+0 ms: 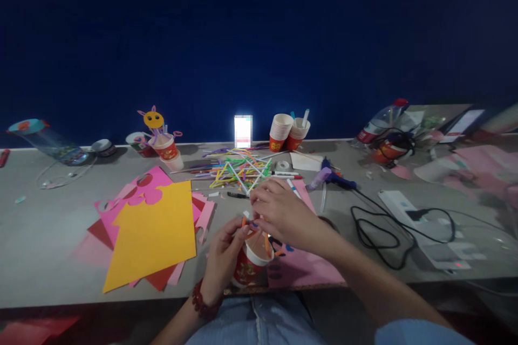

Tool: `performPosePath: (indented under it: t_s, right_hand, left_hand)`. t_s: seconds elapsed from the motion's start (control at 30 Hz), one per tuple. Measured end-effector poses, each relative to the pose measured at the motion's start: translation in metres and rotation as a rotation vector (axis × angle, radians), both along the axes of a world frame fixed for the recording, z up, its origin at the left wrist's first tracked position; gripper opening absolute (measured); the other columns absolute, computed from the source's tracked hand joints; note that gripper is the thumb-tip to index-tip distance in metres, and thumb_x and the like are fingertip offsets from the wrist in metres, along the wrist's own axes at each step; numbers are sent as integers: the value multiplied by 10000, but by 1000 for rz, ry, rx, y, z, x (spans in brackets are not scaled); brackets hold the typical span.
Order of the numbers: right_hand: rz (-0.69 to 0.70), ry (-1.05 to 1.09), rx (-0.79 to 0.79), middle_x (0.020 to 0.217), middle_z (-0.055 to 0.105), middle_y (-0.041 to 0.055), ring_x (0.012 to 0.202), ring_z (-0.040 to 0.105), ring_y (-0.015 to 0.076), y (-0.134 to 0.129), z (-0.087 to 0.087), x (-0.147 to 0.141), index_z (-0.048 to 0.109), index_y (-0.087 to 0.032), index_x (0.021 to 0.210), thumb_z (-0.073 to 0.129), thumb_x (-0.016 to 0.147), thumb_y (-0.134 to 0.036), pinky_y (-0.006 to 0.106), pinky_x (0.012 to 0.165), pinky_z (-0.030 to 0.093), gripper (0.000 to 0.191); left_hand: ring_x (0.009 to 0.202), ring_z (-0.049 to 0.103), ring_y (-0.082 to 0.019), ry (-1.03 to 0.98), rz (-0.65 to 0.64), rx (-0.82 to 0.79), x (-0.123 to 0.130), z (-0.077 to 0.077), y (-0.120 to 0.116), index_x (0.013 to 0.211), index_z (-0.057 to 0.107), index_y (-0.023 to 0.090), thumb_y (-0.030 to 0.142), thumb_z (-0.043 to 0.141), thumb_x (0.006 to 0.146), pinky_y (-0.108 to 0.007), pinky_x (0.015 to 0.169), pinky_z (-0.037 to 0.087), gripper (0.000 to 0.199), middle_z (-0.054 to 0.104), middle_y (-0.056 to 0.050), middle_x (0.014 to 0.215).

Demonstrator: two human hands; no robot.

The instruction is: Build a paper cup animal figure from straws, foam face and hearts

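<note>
My left hand (226, 248) is beside a red and white paper cup (247, 269) at the table's front edge. Its thumb and fingers pinch an upright orange straw (244, 222) above the rim. Over the cup, my right hand (279, 213) has its fingers curled down and pressed together close to the left fingertips; whatever they grip is hidden. More orange pieces (267, 245) stick up from the cup's pinkish top. Under and beside the cup lies a pink sheet (307, 269) with dark round spots.
Yellow card (157, 237) tops coloured paper at left. Behind are a straw heap (243, 170), a lit phone (243, 132), stacked cups (280, 129) and a yellow-faced cup figure (164, 145). At right lie a glue gun (340, 179), its cable and a power strip (421, 232).
</note>
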State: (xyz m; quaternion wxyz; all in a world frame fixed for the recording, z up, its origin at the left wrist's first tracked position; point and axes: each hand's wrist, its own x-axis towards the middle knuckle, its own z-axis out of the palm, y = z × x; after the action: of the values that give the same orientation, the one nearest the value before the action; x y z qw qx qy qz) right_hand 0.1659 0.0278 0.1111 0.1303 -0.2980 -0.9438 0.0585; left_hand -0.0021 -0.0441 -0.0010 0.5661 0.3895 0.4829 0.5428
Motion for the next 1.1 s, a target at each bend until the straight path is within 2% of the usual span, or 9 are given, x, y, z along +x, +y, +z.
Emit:
performPosePath:
  t_s: [0.1,0.23,0.33,0.6,0.73,0.87,1.1]
  right_hand:
    - [-9,39,-40,1003,690,54,1028,546,249,4,2,-1,694,-183,807,690,870,-210,448,1049,356,69]
    - [-32,117,-97,972,692,36,1016,558,237,5,8,2,676,-192,762,700,864,-209,486,1128,260,106]
    - [-44,178,-152,978,694,25,1013,563,225,7,11,2,674,-197,761,722,859,-222,482,1124,258,112]
    - [-84,184,-233,997,728,8,1064,553,238,9,5,-10,710,-209,758,777,829,-259,484,1097,266,109]
    - [-99,179,-243,996,745,-7,1084,559,239,9,3,-13,725,-222,733,780,826,-267,480,1097,271,117]
    - [-119,193,-237,993,760,-14,1101,566,236,9,1,-13,732,-228,735,751,842,-226,480,1079,295,108]
    - [-123,205,-222,991,771,-19,1127,557,240,8,-4,-13,732,-225,748,747,851,-231,504,1134,215,104]
  left_hand:
    - [976,714,-232,-91,10,-60,0,2,-1,1009,781,197,429,731,826,-290,875,546,300,783,-73,1035]
    - [931,732,-225,-254,5,-141,1,8,1,967,787,192,422,765,794,-300,855,567,288,792,-70,1002]
    - [893,742,-227,-336,-13,-172,3,10,3,992,779,188,411,786,772,-311,825,580,313,793,-78,1000]
    - [879,746,-246,-326,-75,-170,6,8,0,1005,748,173,396,787,770,-349,833,575,327,790,-87,970]
    - [921,739,-245,-271,-69,-142,6,9,1,1029,732,179,398,766,792,-357,876,561,325,780,-92,1022]
    - [906,742,-238,-298,-59,-149,8,10,1,1002,713,185,398,774,784,-347,847,570,311,781,-81,996]
    - [926,735,-224,-296,-33,-115,8,8,1,1016,708,181,364,755,815,-329,863,562,276,774,-76,1015]
